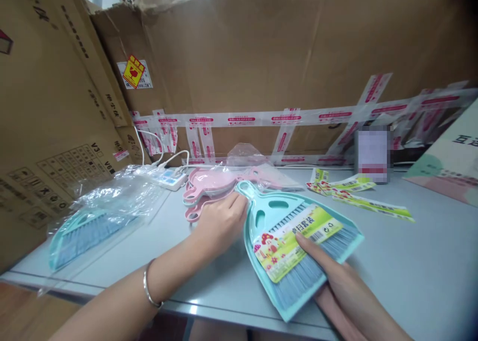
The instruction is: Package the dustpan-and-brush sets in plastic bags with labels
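Observation:
A turquoise dustpan (251, 254) with a small matching brush (295, 288) nested in it is held above the table's front part. A green and yellow label (287, 261) with mushroom pictures lies across the brush. My right hand (339, 281) grips the pan's wide end, thumb on the label, other fingers underneath. My left hand (224, 219) is closed at the handle's left side; its fingertips are partly hidden, so what they pinch cannot be made out. Behind it, pink dustpans (212, 179) lie stacked, partly under clear plastic.
At left lies another turquoise brush set (85, 236) in a clear plastic bag (123, 191). Beside it are a white power strip (170, 179) and cables. Several loose labels (373, 204) lie at right. Large cardboard boxes (242, 57) stand behind the table (411, 261).

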`<act>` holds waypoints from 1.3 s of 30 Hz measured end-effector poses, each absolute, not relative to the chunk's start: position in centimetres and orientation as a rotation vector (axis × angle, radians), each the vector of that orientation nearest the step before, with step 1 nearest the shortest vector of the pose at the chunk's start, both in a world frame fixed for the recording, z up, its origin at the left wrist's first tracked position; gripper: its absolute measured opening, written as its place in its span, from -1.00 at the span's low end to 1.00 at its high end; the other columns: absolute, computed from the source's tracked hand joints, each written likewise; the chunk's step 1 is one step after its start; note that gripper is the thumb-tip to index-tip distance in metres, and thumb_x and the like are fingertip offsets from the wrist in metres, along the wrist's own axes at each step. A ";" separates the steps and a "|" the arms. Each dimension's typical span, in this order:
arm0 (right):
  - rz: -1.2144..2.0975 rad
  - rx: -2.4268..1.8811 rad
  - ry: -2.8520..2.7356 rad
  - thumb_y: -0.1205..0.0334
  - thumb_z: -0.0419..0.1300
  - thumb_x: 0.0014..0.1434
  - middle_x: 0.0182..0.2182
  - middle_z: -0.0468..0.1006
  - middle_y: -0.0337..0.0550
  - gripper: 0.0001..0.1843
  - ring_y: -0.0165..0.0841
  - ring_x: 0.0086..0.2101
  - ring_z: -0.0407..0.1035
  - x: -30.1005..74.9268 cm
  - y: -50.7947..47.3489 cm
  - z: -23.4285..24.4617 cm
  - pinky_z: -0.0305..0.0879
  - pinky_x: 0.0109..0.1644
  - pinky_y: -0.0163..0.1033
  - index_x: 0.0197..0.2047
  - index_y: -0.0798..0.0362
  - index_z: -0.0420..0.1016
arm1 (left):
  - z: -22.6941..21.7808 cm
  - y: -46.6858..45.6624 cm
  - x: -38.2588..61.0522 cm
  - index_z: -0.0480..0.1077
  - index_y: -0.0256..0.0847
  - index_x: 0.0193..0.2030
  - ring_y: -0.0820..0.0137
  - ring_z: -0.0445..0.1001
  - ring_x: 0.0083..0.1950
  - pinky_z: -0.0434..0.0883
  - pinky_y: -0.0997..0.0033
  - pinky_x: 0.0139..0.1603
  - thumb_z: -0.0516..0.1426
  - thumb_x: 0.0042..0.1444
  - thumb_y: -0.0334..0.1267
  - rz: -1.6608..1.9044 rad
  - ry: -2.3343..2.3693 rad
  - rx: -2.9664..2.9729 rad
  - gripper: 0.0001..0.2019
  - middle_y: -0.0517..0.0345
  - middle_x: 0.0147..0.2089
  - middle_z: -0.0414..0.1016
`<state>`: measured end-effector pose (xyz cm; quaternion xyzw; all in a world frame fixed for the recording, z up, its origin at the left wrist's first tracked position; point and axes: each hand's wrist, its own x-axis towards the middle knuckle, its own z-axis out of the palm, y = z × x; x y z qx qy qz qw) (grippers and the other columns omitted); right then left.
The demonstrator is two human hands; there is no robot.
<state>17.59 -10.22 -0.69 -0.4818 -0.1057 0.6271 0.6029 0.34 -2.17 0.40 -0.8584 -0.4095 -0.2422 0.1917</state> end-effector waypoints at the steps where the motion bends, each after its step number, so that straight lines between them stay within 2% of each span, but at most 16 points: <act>1: 1.452 -1.089 -0.235 0.29 0.41 -0.15 -0.04 0.52 -0.12 -0.24 -0.21 -0.16 0.48 17.2 -9.9 -0.6 0.51 -0.14 -0.18 0.15 -0.06 0.29 | 0.5 -2.3 0.3 0.36 -0.23 -0.34 0.44 0.42 -0.51 0.15 0.47 -0.61 -0.09 0.23 -0.35 -0.661 -1.144 -2.419 -0.77 0.12 -0.41 0.48; 5: 1.463 -0.990 -0.208 0.31 0.37 -0.09 -0.05 0.52 -0.12 -0.31 -0.23 -0.16 0.48 16.3 -8.4 -0.2 0.50 -0.14 -0.21 0.14 -0.04 0.32 | 1.0 -2.2 -0.1 0.37 -0.25 -0.31 0.41 0.46 -0.43 0.22 0.47 -0.54 -0.07 0.22 -0.36 -0.665 -1.222 -2.503 -0.79 0.11 -0.37 0.49; 12: 1.492 -0.971 -0.209 0.28 0.36 -0.05 -0.07 0.53 -0.13 -0.36 -0.23 -0.17 0.48 16.2 -6.7 -0.8 0.50 -0.16 -0.18 0.13 -0.04 0.33 | 1.4 -1.1 -1.4 0.36 -0.23 -0.29 0.44 0.45 -0.35 0.32 0.49 -0.39 -0.03 0.20 -0.36 -0.928 -1.305 -2.563 -0.84 0.14 -0.33 0.50; 15: 1.479 -1.014 -0.307 0.27 0.39 -0.09 -0.11 0.55 -0.09 -0.34 -0.23 -0.19 0.49 16.0 -6.7 -1.0 0.51 -0.17 -0.20 0.11 0.02 0.35 | 1.3 -1.2 -1.3 0.38 -0.23 -0.27 0.46 0.44 -0.36 0.31 0.51 -0.41 -0.07 0.23 -0.36 -0.904 -1.172 -2.535 -0.80 0.11 -0.32 0.50; 18: 1.492 -1.015 -0.347 0.29 0.39 -0.10 -0.15 0.56 -0.05 -0.34 -0.23 -0.22 0.50 15.6 -6.6 -1.0 0.50 -0.17 -0.20 0.10 0.08 0.36 | 1.2 -1.5 -1.0 0.39 -0.24 -0.30 0.47 0.41 -0.43 0.26 0.51 -0.48 -0.08 0.23 -0.38 -0.810 -1.039 -2.529 -0.77 0.13 -0.40 0.46; 27: 1.447 -0.847 -0.174 0.39 0.27 0.04 -0.08 0.53 -0.13 -0.46 -0.31 -0.19 0.49 15.0 -5.6 -0.4 0.47 -0.09 -0.25 0.11 0.01 0.35 | 0.9 -2.2 -0.5 0.36 -0.25 -0.30 0.48 0.38 -0.42 0.28 0.50 -0.45 -0.04 0.24 -0.33 -0.971 -0.949 -2.693 -0.82 0.15 -0.40 0.42; 30: 1.462 -0.852 -0.159 0.39 0.24 0.07 -0.10 0.54 -0.12 -0.51 -0.31 -0.21 0.50 14.9 -5.6 0.1 0.47 -0.10 -0.24 0.10 0.04 0.36 | 0.9 -2.3 -0.5 0.36 -0.21 -0.17 0.44 0.40 -0.30 0.34 0.46 -0.35 0.04 0.20 -0.28 -1.301 -1.023 -2.695 -0.88 0.10 -0.29 0.42; 34: 1.399 -0.831 -0.139 0.35 0.24 0.08 -0.11 0.55 -0.16 -0.51 -0.32 -0.20 0.49 15.1 -5.6 1.0 0.47 -0.09 -0.24 0.11 -0.02 0.36 | 1.3 -1.2 -1.0 0.19 -0.10 0.12 0.34 0.39 -0.07 0.41 0.32 -0.16 0.11 0.13 -0.15 -2.258 -1.523 -2.323 -0.58 -0.01 -0.02 0.36; 36: 1.378 -0.816 -0.149 0.34 0.26 0.07 -0.11 0.55 -0.18 -0.49 -0.33 -0.19 0.49 15.1 -5.5 1.1 0.47 -0.09 -0.25 0.11 -0.05 0.36 | 1.5 -0.7 -0.9 0.17 -0.12 0.15 0.29 0.41 -0.05 0.41 0.26 -0.11 0.07 0.15 -0.06 -2.639 -1.867 -2.261 -0.56 -0.03 -0.01 0.38; 39: 1.364 -0.824 -0.174 0.32 0.30 0.03 -0.11 0.55 -0.18 -0.46 -0.33 -0.19 0.49 14.7 -5.4 0.8 0.47 -0.08 -0.25 0.11 -0.04 0.36 | 1.5 -0.9 0.0 0.29 -0.21 0.06 0.21 0.44 -0.02 0.37 0.19 -0.02 -0.01 0.17 0.07 -2.891 -2.244 -2.615 -0.54 -0.07 -0.05 0.47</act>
